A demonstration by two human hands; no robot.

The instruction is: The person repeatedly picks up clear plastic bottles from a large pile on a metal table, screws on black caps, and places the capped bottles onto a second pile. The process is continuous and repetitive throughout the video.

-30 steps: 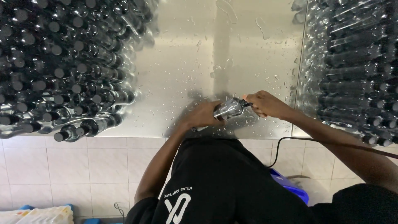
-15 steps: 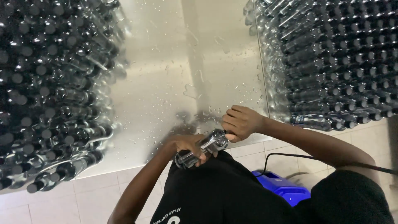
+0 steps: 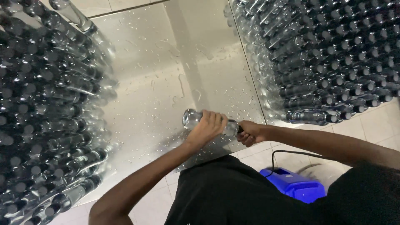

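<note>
A clear plastic bottle point(image 3: 192, 118) with a dark cap lies sideways above the near edge of a wet steel table point(image 3: 166, 75). My left hand point(image 3: 207, 127) wraps around its body. At the capped end, my right hand point(image 3: 248, 133) is closed around the cap. The bottle's base points left. Most of the bottle is hidden under my fingers.
Stacks of clear capped bottles lie on their sides at the left point(image 3: 46, 125) and at the right point(image 3: 333, 62) of the table. A blue device point(image 3: 293, 185) with a black cord sits on the tiled floor below my right arm.
The view has swung, so the table now appears tilted. Both hands have kept hold of the bottle; it now lies more level, with its base pointing left.
</note>
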